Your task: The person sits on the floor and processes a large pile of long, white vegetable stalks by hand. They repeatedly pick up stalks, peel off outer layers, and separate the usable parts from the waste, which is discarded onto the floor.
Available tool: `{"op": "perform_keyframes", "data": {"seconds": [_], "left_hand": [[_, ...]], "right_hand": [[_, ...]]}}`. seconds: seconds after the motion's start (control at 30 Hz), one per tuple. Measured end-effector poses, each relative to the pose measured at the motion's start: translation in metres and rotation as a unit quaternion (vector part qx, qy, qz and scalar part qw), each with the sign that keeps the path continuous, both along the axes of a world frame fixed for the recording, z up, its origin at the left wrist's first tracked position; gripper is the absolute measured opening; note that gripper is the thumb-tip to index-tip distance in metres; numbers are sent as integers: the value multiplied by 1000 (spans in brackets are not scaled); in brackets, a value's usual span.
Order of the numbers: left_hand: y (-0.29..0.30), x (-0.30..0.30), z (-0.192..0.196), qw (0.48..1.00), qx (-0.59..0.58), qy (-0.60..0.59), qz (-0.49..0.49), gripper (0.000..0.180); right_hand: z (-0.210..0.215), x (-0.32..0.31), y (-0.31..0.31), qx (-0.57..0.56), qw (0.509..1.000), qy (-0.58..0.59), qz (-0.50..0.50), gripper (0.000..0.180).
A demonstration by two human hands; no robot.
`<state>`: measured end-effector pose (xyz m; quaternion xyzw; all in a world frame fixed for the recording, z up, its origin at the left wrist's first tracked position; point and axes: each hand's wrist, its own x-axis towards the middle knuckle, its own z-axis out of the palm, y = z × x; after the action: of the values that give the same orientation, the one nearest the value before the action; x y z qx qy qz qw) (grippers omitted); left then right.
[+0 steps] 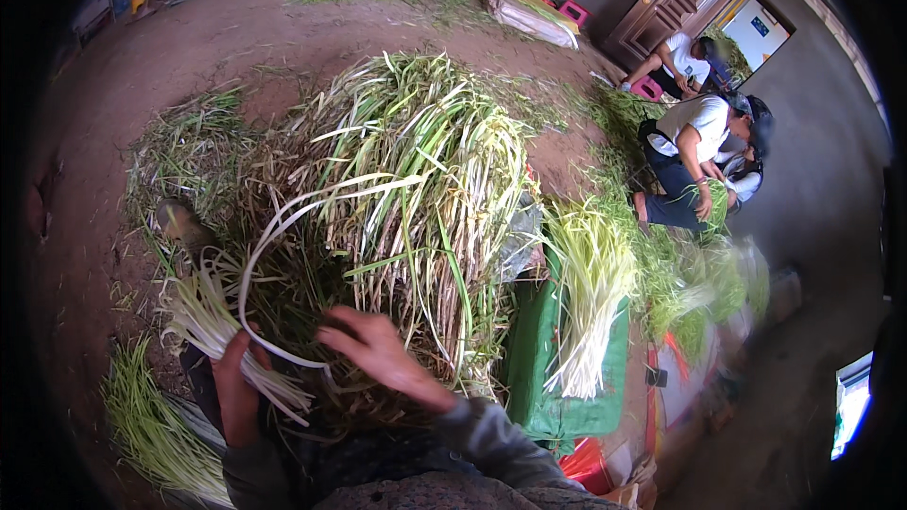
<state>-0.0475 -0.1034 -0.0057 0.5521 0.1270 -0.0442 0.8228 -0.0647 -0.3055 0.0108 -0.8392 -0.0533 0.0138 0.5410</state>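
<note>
My left hand is closed round a bunch of garlic greens, pale stems toward me and leafy tops pointing away. One long white stalk arches up from beside its thumb and over toward the heap. Just right of that bunch, my right hand is held over the stalks, slightly blurred. Its fingers reach left, apart, and nothing shows in them. Beyond both hands rises a big heap of uncleaned garlic greens, with brownish stems and drooping green leaves.
Cleaned stalks lie on a green wrapped block at right. More greens lie at lower left. Leaf scraps litter the dirt floor. People sit working at right, near a brown door.
</note>
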Motion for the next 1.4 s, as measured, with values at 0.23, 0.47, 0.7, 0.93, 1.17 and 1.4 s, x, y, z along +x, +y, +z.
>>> {"op": "perform_keyframes", "data": {"seconds": [0.23, 0.47, 0.7, 0.93, 1.17, 1.4], "left_hand": [[-14, -11, -2, 1000, -13, 10, -12, 20], [35, -6, -52, 996, -28, 51, 66, 19], [21, -8, 1, 997, -42, -18, 60, 26], [-31, -24, 13, 993, -5, -39, -108, 30], [-18, -19, 17, 989, -100, 7, -104, 18], [14, 3, 11, 963, -262, -39, -46, 16]], "right_hand": [[-8, 27, 45, 327, 938, 72, 87, 22], [35, 23, -67, 410, 894, -104, -148, 16], [35, 31, -23, 400, 912, -39, -84, 14], [43, 59, 42, 451, 892, -8, 30, 17], [-40, 20, 48, 417, 907, 31, 52, 29], [-51, -51, 17, 221, 956, 145, 129, 23]]}}
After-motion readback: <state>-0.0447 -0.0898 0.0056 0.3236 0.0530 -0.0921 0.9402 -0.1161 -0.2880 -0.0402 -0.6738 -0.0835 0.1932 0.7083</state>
